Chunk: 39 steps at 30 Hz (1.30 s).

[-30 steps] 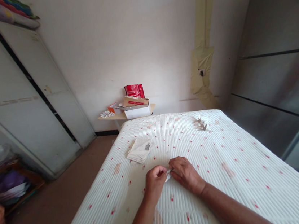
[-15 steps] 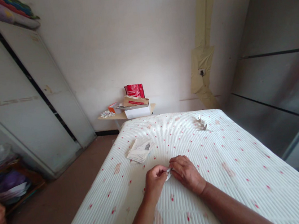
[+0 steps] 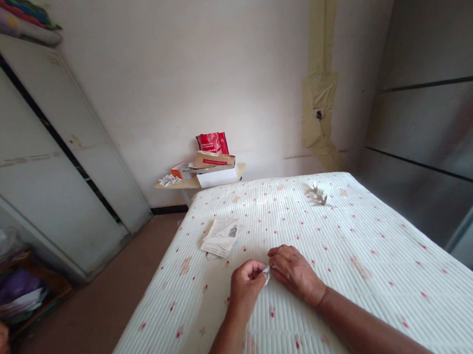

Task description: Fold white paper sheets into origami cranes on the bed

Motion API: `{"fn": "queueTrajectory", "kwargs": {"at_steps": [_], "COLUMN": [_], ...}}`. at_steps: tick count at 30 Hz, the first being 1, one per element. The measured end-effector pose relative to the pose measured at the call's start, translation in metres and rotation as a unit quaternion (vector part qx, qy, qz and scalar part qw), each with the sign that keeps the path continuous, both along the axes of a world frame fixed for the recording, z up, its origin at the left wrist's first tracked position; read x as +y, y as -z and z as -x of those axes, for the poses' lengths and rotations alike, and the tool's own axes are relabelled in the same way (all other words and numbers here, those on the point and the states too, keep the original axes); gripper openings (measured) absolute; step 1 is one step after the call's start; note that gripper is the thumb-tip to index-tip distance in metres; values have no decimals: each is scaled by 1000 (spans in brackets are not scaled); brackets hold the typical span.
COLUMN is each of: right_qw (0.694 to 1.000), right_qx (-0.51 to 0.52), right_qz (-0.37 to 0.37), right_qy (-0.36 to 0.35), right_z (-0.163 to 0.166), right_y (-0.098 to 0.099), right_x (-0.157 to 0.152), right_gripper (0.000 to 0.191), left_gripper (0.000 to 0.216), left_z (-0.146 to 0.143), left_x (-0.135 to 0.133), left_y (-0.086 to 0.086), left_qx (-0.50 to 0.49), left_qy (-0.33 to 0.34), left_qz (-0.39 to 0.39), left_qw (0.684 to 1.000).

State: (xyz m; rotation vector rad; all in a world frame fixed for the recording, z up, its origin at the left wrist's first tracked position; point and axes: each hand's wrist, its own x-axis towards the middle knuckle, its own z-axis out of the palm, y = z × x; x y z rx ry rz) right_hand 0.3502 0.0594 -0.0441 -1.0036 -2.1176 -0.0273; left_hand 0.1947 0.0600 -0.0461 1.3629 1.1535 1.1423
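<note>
Over the near middle of the bed, my left hand [image 3: 246,284] and my right hand [image 3: 295,273] meet around a small folded piece of paper [image 3: 267,275]. The left thumb and forefinger pinch its left side. My right fingers close on its other side and hide part of it. The paper is whitish and narrow; its full shape is covered by the fingers. Just beyond the left hand lies a stack of printed paper sheets [image 3: 221,237], the top one bearing a dark picture. Farther off to the right rest several small folded paper pieces [image 3: 318,194].
The bed has a white ribbed cover [image 3: 407,305] with red spots. Behind it a small table [image 3: 164,186] carries a white box [image 3: 219,177], a red bag [image 3: 212,144] and a whitish paper pile [image 3: 169,179]. Cabinets [image 3: 45,160] stand left, a grey wardrobe [image 3: 442,134] right.
The paper between my fingers has shifted slightly and shows a little more of itself. Both hands stay in nearly the same place, and the other things have not moved.
</note>
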Motion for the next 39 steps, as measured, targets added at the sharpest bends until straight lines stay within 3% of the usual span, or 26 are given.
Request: {"fn": "queueTrajectory", "kwargs": {"at_steps": [22, 31, 39], "right_qw": [992, 994, 994], "right_qx": [9, -50, -67], "right_qz": [103, 92, 73], "right_qy": [-66, -43, -41], "right_z": [-5, -1, 1], "right_y": [4, 7, 13], "right_x": [1, 2, 6], "right_gripper": [20, 18, 12], "left_gripper": [12, 18, 14], "left_z": [4, 6, 8], "left_x": [3, 6, 8], "left_y": [11, 13, 9], "left_qx": [167, 309, 338], "left_qy": [29, 21, 39], "left_qz": [-83, -163, -162], "left_qw": [982, 937, 926]}}
